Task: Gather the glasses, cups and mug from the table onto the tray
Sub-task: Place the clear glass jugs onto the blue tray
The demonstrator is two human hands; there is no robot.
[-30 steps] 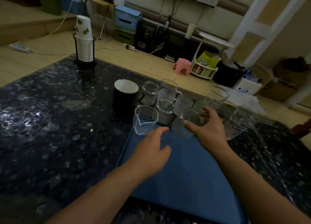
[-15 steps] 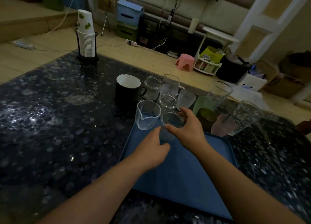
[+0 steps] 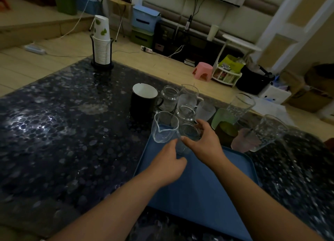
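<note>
A blue tray [image 3: 204,192] lies on the dark speckled table [image 3: 63,141]. My right hand [image 3: 206,145] grips a small clear glass [image 3: 188,132] over the tray's far left corner. Just left of that glass is my left hand [image 3: 168,164], fingers loosely curled, touching or nearly touching its base. A clear spouted beaker [image 3: 163,126] stands at the tray's far left corner. Behind it are a black mug [image 3: 144,101], a small jar [image 3: 169,97], a handled glass pitcher [image 3: 188,98], another clear glass [image 3: 186,113] and a frosted cup [image 3: 205,111].
To the right stand a green cup [image 3: 223,119], a pink cup [image 3: 244,140] and two tall clear glasses [image 3: 240,105], [image 3: 269,132]. A holder of stacked paper cups [image 3: 101,45] sits at the table's far corner. Floor clutter and a pink stool [image 3: 203,71] lie beyond.
My right hand has carried the small glass leftward from the cluster near the green cup to the tray's far left corner. My left hand stayed beside it.
</note>
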